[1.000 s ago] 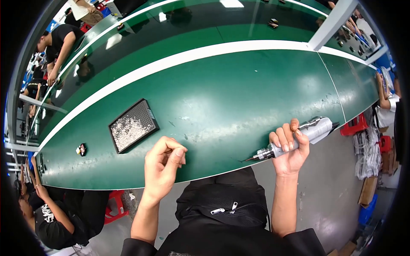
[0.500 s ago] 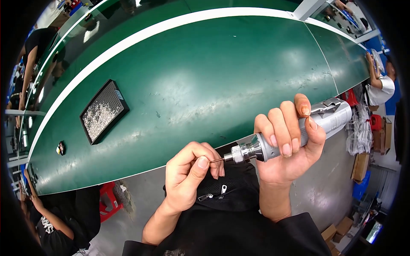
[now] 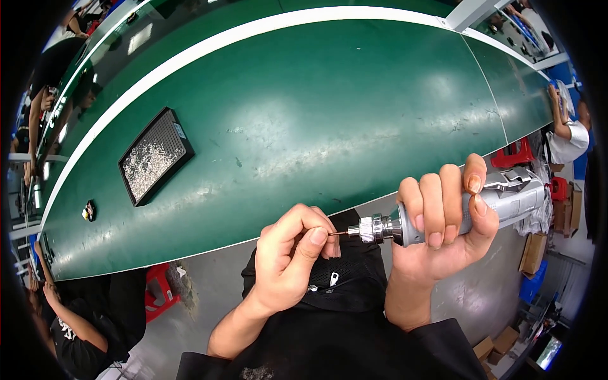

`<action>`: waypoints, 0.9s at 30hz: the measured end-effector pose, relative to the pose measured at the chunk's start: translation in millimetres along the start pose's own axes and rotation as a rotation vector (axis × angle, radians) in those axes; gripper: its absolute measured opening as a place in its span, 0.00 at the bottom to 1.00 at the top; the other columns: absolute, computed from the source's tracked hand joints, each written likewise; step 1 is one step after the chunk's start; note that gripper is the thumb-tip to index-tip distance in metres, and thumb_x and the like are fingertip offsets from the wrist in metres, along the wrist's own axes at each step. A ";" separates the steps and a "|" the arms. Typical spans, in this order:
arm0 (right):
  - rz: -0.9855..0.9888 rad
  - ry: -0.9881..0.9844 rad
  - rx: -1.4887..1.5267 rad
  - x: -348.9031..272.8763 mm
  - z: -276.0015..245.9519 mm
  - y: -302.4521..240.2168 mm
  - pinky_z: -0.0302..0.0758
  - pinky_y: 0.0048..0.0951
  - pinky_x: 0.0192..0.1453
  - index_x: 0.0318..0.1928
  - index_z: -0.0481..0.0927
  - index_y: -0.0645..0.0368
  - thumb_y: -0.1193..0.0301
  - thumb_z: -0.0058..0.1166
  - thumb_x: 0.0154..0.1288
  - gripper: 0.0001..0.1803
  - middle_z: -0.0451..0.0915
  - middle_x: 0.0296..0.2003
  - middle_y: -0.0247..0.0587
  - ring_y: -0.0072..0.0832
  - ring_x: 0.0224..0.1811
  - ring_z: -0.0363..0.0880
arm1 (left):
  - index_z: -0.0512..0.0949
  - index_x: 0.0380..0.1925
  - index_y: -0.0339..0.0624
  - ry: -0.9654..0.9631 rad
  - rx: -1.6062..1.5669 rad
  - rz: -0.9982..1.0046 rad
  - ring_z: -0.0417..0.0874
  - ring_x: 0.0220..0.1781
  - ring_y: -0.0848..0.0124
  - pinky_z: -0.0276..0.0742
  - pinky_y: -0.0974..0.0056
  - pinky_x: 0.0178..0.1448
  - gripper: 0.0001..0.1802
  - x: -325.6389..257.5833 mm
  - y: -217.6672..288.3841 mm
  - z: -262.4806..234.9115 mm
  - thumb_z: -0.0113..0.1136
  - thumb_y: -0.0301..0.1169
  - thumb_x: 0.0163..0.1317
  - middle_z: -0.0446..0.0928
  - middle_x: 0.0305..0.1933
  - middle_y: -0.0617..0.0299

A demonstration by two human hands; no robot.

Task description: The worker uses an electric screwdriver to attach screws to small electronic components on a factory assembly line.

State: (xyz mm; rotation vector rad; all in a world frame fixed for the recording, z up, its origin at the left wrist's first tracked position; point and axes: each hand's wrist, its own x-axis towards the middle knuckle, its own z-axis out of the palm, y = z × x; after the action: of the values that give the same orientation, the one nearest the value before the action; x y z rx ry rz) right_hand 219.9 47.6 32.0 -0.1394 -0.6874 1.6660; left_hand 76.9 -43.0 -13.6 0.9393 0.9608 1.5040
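A grey electric screwdriver [image 3: 510, 206] lies across my right hand [image 3: 437, 221], its fingers and thumb wrapped round the body. The ribbed silver chuck [image 3: 373, 228] points left, with a thin dark bit [image 3: 339, 234] sticking out of it. My left hand [image 3: 285, 259] is closed, pinching the free end of that bit between thumb and forefinger. The fingertips cover the tip, so I cannot see whether a screw sits on it. Both hands are over my lap, just in front of the table's near edge.
On the green table [image 3: 297, 126], a black tray [image 3: 166, 126] of small silvery screws stands at the left. A small dark object [image 3: 90, 210] lies farther left. Red stools [image 3: 159, 292] and cardboard boxes [image 3: 534, 253] are on the floor. Other people work at both ends.
Both hands have shifted right with the screwdriver, which now sits slightly lower. My left fingers stay pinched on the bit. The view has shifted a little.
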 end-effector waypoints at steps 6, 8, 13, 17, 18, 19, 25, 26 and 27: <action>-0.024 -0.028 -0.034 -1.9 -9.9 7.4 0.62 0.26 0.27 0.40 0.66 0.56 0.72 0.41 0.65 0.04 0.63 0.14 0.28 0.19 0.14 0.62 | 0.70 0.27 0.33 0.073 0.446 0.179 0.74 0.23 0.70 0.70 0.69 0.28 0.06 3.8 -7.6 1.5 0.52 0.18 0.64 0.73 0.22 0.59; -0.008 0.037 0.055 -1.5 -11.2 9.3 0.61 0.24 0.28 0.39 0.66 0.58 0.74 0.43 0.64 0.04 0.62 0.14 0.28 0.18 0.14 0.61 | 0.70 0.27 0.33 0.068 0.387 0.154 0.74 0.23 0.69 0.69 0.68 0.27 0.06 2.6 -8.1 0.4 0.53 0.18 0.64 0.73 0.21 0.59; 0.016 0.062 0.104 -3.0 -11.2 11.5 0.61 0.24 0.29 0.39 0.67 0.58 0.74 0.43 0.64 0.04 0.62 0.14 0.28 0.17 0.15 0.61 | 0.73 0.34 0.30 -0.037 0.458 0.188 0.74 0.23 0.70 0.70 0.69 0.28 0.09 2.6 -7.3 -2.9 0.51 0.28 0.70 0.74 0.24 0.58; 0.036 0.091 0.122 -3.3 -17.9 12.4 0.64 0.27 0.28 0.40 0.70 0.56 0.70 0.39 0.66 0.07 0.64 0.14 0.29 0.20 0.14 0.62 | 0.70 0.48 0.26 0.067 0.296 0.068 0.75 0.28 0.74 0.72 0.69 0.37 0.37 -1.7 -3.5 -6.3 0.35 0.57 0.72 0.76 0.26 0.57; 0.036 0.091 0.124 -2.3 -18.6 12.6 0.64 0.27 0.28 0.40 0.70 0.56 0.70 0.39 0.66 0.07 0.64 0.14 0.29 0.20 0.14 0.62 | 0.70 0.47 0.27 0.091 0.249 0.035 0.75 0.29 0.73 0.71 0.68 0.38 0.36 -1.7 -1.3 -12.3 0.35 0.57 0.72 0.76 0.26 0.57; 0.040 0.107 0.127 -1.7 -20.0 11.8 0.64 0.27 0.28 0.40 0.71 0.56 0.70 0.40 0.65 0.07 0.64 0.14 0.29 0.20 0.14 0.62 | 0.70 0.47 0.27 0.109 0.198 0.001 0.76 0.29 0.73 0.71 0.68 0.39 0.36 -0.9 -0.3 -18.2 0.34 0.57 0.72 0.76 0.26 0.57; 0.037 0.169 0.143 4.1 -28.7 8.7 0.64 0.27 0.28 0.39 0.71 0.56 0.71 0.41 0.64 0.06 0.63 0.14 0.29 0.20 0.15 0.62 | 0.72 0.35 0.29 0.175 0.122 0.027 0.76 0.25 0.70 0.74 0.66 0.33 0.22 13.2 13.4 -51.2 0.38 0.39 0.76 0.74 0.23 0.54; 0.039 0.178 0.152 5.0 -29.8 7.6 0.64 0.27 0.28 0.39 0.71 0.56 0.71 0.41 0.64 0.06 0.62 0.14 0.28 0.21 0.15 0.61 | 0.72 0.33 0.30 0.187 0.136 0.041 0.75 0.24 0.70 0.74 0.67 0.32 0.20 16.1 18.3 -55.5 0.40 0.37 0.76 0.74 0.23 0.55; 0.028 0.164 0.157 4.6 -29.7 5.8 0.64 0.27 0.28 0.39 0.71 0.56 0.71 0.41 0.64 0.06 0.62 0.14 0.28 0.21 0.15 0.61 | 0.72 0.32 0.31 0.195 0.150 0.057 0.75 0.24 0.71 0.73 0.67 0.31 0.18 19.4 23.8 -58.4 0.41 0.35 0.75 0.73 0.22 0.55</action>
State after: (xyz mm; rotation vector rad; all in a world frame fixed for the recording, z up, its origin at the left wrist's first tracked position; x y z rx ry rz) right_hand 227.4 62.2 6.1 -0.1719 -0.4320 1.7071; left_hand 11.9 -31.5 -11.5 0.9450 1.2101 1.6113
